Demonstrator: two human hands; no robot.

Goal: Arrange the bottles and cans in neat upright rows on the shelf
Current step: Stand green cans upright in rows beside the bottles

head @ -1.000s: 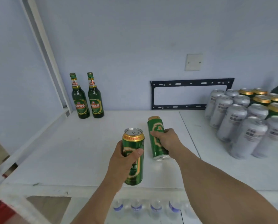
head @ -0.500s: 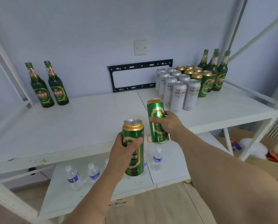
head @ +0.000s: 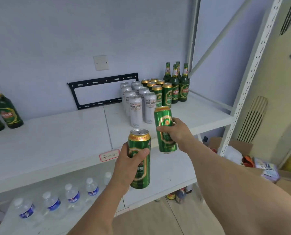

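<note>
My left hand (head: 127, 163) grips an upright green can (head: 139, 150) in front of the white shelf (head: 56, 146). My right hand (head: 177, 131) grips a second green can (head: 164, 119), held upright just in front of the shelf's right half. On that half stand rows of silver cans (head: 139, 100), green cans (head: 161, 92) and several green bottles (head: 178, 82) at the back right. Two more green bottles (head: 4, 107) stand at the shelf's far left.
Water bottles (head: 73, 195) line the lower shelf. A black wall bracket (head: 102, 80) hangs behind the shelf. The perforated shelf post (head: 253, 65) rises at the right, with boxes and clutter (head: 239, 155) on the floor beyond it.
The view has swung right and pulled back from the shelf. Both hands, each holding its can, have shifted toward the grouped cans on the right; the right can has been lifted off the shelf.
</note>
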